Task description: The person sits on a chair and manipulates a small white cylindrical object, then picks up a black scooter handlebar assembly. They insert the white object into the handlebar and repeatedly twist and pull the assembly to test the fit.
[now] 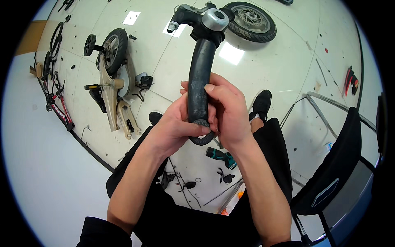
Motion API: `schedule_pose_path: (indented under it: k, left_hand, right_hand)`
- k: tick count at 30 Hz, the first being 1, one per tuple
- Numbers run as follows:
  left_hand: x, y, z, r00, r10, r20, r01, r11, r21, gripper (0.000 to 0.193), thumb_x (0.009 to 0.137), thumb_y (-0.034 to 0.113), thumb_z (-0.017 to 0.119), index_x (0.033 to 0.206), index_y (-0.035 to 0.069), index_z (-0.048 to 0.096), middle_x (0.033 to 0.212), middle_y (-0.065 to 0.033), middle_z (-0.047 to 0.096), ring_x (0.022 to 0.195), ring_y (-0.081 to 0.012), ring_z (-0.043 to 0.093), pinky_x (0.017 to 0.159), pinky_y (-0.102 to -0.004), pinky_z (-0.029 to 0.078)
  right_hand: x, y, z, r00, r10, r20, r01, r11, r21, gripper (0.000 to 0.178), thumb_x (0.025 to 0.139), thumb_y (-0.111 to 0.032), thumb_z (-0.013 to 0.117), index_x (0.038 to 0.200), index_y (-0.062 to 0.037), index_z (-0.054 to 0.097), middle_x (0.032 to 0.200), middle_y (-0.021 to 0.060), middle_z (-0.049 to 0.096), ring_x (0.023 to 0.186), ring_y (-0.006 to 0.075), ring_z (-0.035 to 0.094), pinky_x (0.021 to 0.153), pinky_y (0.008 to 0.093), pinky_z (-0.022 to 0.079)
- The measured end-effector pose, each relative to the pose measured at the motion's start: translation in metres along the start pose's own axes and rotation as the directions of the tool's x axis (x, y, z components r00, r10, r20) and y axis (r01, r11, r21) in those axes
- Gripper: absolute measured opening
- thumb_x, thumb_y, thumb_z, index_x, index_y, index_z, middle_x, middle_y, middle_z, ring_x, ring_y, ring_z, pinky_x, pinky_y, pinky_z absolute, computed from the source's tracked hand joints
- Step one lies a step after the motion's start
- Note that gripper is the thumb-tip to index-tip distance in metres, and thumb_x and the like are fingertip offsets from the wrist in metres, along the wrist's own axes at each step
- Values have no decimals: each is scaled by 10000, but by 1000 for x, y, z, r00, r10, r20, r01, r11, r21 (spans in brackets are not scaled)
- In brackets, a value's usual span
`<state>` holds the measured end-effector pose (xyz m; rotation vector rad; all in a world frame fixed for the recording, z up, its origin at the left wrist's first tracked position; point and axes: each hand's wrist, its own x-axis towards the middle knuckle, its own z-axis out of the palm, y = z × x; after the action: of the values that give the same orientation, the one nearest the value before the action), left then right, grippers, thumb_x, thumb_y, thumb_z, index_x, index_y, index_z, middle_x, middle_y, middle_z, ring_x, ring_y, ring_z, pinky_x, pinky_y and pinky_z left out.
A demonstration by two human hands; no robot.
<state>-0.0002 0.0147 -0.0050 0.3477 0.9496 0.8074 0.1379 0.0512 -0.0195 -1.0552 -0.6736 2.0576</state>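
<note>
Between my hands is a black handlebar grip (199,80), held upright in view with its ribbed, ring-shaped end (200,139) towards me. My left hand (175,121) wraps the lower left side, its thumb pressed over the ribbed end. From the right, my right hand (231,108) closes round the grip, with the thumb along its side and the fingertips partly hidden behind it. At the far end of the grip are a silver bell (215,19) and a brake lever assembly (187,16). How the rest of the handlebar continues is not visible.
Beneath my hands lies a green-and-black power drill (221,157) among small black parts. A detached wheel (253,22) lies beyond the bell. Left is a partly dismantled frame (109,96) with a wheel; a red-and-black bicycle (57,96) lies farther left. A black chair (329,164) is close on my right.
</note>
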Motion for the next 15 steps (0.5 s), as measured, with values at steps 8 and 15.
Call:
schedule_pose_path:
  k: [8, 15]
  left_hand:
    - [1, 0, 0, 1000, 11, 21, -12, 1000, 28, 367, 642, -87, 664, 967, 32, 541, 860, -48, 580, 838, -171, 602, 794, -311, 477]
    - [0, -1, 1, 1000, 12, 18, -13, 999, 30, 396, 654, -113, 638, 1007, 30, 531, 869, -45, 580, 852, -168, 602, 817, -314, 478]
  right_hand:
    - [0, -2, -4, 999, -4, 46, 1, 998, 55, 479, 866, -216, 420, 1195, 119, 517, 1057, 234, 654, 530, 85, 526, 497, 194, 442]
    - [-1, -7, -4, 998, 47, 50, -49, 998, 42, 468, 836, -194, 414, 1176, 110, 520, 1078, 235, 647, 485, 89, 501, 438, 201, 419]
